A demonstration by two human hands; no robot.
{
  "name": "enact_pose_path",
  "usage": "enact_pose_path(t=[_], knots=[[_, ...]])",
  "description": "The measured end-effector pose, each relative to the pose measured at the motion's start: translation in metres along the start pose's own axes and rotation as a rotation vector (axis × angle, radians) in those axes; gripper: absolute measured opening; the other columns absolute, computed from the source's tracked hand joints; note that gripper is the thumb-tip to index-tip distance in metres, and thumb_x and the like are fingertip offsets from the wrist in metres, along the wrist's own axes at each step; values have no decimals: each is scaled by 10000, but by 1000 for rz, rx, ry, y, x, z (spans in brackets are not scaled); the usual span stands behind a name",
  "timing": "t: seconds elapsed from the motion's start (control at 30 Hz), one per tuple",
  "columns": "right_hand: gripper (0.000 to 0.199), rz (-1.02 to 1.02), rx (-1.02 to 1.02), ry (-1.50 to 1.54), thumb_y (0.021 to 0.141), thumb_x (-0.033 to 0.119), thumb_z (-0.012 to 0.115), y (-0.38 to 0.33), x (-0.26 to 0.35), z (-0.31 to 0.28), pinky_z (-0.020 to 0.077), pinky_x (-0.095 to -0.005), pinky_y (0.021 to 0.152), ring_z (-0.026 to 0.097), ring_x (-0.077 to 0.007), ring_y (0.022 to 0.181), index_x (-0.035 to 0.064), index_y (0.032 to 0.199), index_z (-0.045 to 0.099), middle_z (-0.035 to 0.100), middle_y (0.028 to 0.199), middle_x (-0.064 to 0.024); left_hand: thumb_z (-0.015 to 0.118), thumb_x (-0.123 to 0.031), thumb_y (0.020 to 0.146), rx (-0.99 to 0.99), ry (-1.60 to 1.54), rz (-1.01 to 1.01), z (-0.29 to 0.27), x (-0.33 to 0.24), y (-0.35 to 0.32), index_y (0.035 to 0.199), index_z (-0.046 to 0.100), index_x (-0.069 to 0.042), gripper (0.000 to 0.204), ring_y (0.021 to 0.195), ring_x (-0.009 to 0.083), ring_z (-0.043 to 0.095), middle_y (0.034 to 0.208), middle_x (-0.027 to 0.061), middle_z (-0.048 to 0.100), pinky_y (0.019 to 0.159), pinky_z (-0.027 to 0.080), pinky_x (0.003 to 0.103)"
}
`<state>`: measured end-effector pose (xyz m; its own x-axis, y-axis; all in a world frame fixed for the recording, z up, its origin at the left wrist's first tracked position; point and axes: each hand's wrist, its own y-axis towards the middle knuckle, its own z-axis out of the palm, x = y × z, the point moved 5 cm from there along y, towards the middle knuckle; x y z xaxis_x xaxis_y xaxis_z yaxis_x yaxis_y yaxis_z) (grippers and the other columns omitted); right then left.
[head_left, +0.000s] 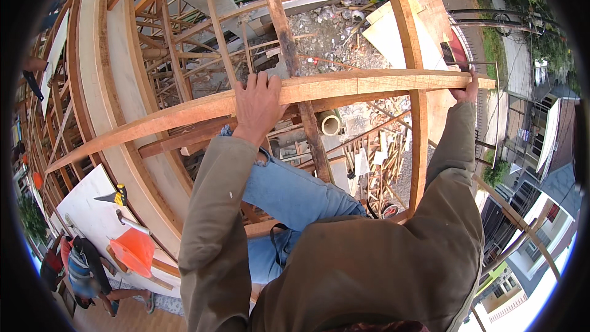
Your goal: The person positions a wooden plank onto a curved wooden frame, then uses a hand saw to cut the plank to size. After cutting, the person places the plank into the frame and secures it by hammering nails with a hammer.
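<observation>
A long squared wooden beam (356,86) crosses the view in front of me, from the lower left to the far right. My left hand (258,106) is closed over it left of the middle, with the fingers over its far edge. Close to the beam's right end, my right hand (467,90) grips it, its fingers partly hidden behind the wood. Just under the held beam runs a darker wooden beam (206,132). On the right, an upright-looking timber (418,141) passes beneath it, and a weathered timber (316,141) passes beneath it near my left hand.
Ground with rubble and scrap wood (384,172) lies far below the open framing. At the left, a white board (92,206) carries a yellow-and-black-handled tool (114,196), a hammer (133,222) and an orange object (133,251). Another person (86,270) is at lower left; a person's hand (35,64) shows above.
</observation>
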<state>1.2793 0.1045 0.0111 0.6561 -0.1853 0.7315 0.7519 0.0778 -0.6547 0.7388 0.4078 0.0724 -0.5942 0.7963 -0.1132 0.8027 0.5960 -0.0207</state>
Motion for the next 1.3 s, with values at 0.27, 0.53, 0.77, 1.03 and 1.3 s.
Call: enact_pose_path(t=[0.27,0.53,0.77,1.03,1.3], knots=[[646,-177,367,198,898,236,592,101,11,-45,374,-579,1169,516,-413,1343,-83,1439,442,552,1418,-280,835,-679,612,306,-143,41,-18,13,14,1150,615,15,904,1123,328,541,1102,163,585,992,419,481],[722,-233,816,-305,941,503,624,122,-3,-52,458,-611,1078,574,-422,1280,-18,1424,498,590,1382,-241,786,-693,687,366,-267,77,38,3,26,1033,670,10,793,931,371,715,920,175,739,836,540,484],[923,-184,18,-399,802,516,801,135,-7,-22,593,-490,890,691,-344,1028,-115,1377,448,630,1274,-208,642,-935,611,552,-263,-77,34,13,43,937,755,-15,982,893,334,733,904,188,749,816,559,433],[758,-212,-262,-395,785,292,779,116,-32,-24,582,-550,840,697,-377,942,-157,1288,434,653,1169,-237,583,-916,706,637,-255,-12,49,11,44,950,735,-6,955,851,351,738,875,194,744,773,569,458],[602,-597,-209,-100,789,210,746,-48,56,23,589,-499,807,673,-374,964,-132,1204,476,613,1093,-215,543,-878,782,625,-248,26,49,14,36,912,761,-32,883,833,313,745,872,168,753,762,578,420]])
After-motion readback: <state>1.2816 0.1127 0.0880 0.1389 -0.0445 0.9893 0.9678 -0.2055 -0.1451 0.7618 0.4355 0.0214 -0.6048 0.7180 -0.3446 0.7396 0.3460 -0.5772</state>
